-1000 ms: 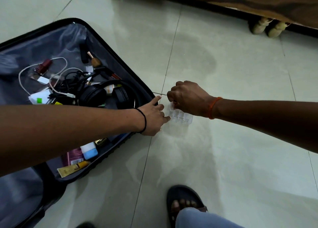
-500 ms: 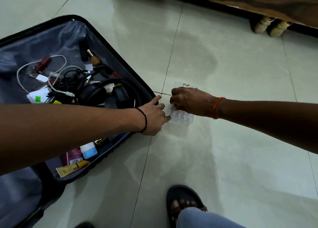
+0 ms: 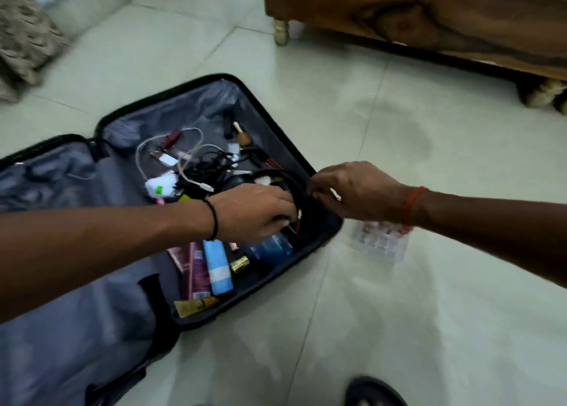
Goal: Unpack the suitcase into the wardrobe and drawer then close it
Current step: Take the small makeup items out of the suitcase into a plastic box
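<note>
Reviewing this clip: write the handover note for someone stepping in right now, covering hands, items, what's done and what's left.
Left hand: reaching into the open suitcase, fingers curled at the black headphones; grip unclear.
Right hand: over the suitcase rim, fingers curled; grip unclear.
Clear plastic organizer: on the floor beside the suitcase.
Inside: cables, blue tube, pink tube, blue bottle.
Left: move everything to wardrobe and drawer, close suitcase.

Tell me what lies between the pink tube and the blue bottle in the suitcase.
In the head view, a light blue tube and a small gold-capped item lie between the pink tube and the blue bottle.
</note>
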